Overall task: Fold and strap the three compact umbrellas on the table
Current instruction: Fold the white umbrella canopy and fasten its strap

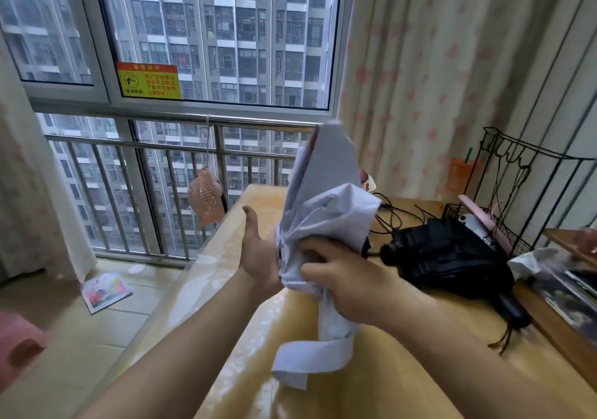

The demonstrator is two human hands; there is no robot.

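Holds a pale lilac umbrella (326, 199) upright at the centre of the frame, above the glossy yellow worktop (371, 386). Clamps the right grip (342, 276) round the bunched canopy low down, fingers (311, 270) curled over the cloth. Lays the left grip (258, 257) against the left side of the same bundle, palm to the cloth, thumb (250, 216) pointing straight up and free. Left fingers hidden behind the fabric, so cannot tell whether closed round it or lying flat. Above both hands, canopy loose and rising to a peak, with a red-edged fold along its upper left. Below the right wrist, a flat strap (310, 360) of the same cloth dangling unfastened over the worktop; cannot tell whether touching it

At the right of the frame, lying on the worktop: a black umbrella (452, 257), canopy loose and crumpled, handle (513, 308) toward the lower right with a dark cord trailing from it. Behind it, black cables (387, 211) and a black wire rack (523, 192). At left centre, hanging from the balcony railing (220, 166): a small pink fan (206, 195). On the floor at lower left, a colourful booklet (105, 291); at the left edge, part of a pink stool (19, 344). On the window glass at upper left, a yellow and red sticker (148, 81)
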